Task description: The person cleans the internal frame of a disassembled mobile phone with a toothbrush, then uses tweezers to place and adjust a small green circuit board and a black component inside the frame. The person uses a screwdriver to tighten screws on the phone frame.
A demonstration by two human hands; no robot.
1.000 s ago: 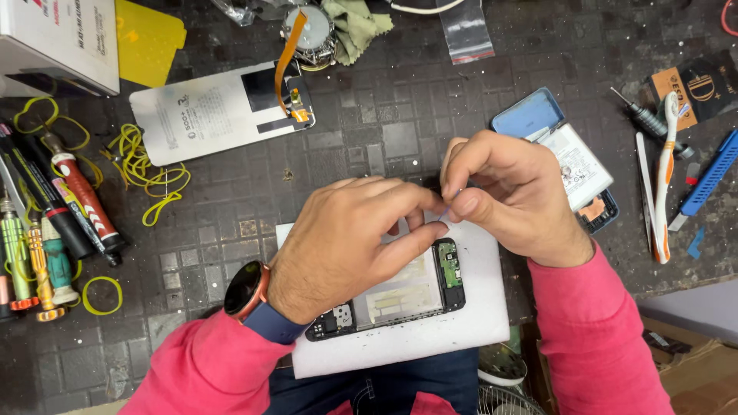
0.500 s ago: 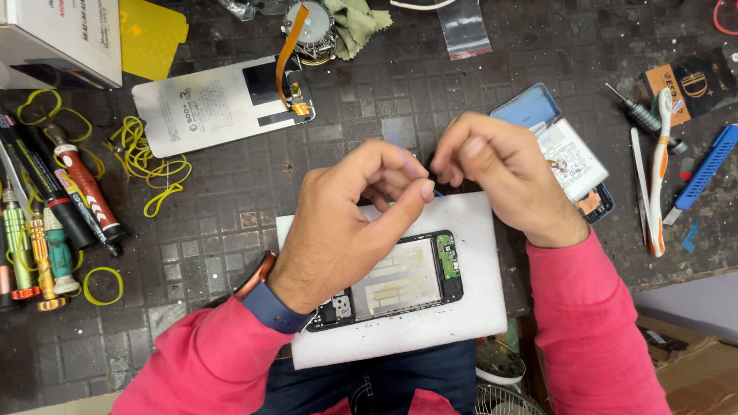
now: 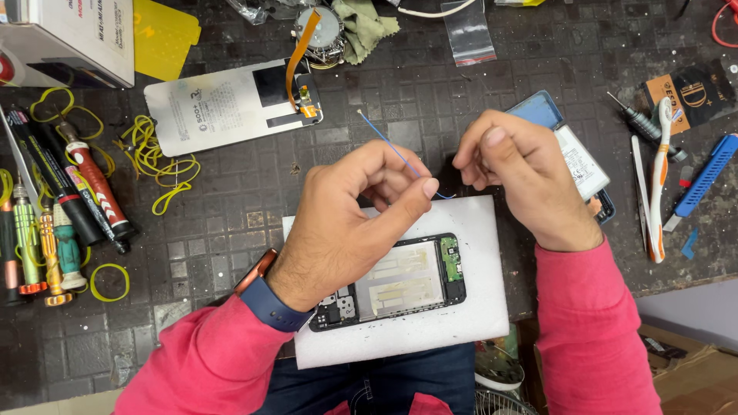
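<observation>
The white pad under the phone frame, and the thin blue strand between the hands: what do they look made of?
White pad: probably soft foam sheet, matte, with a faintly pebbled surface. Blue strand: likely a plastic-sheathed thin cable, glossy, bending freely, pinched by the left hand and right hand.

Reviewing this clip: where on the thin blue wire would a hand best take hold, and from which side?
Probably mid-length on the thin blue wire, pinched from above. Its lower end sits at the left hand fingertips; its free tip slants up-left, clear of the opened black phone frame.
</observation>
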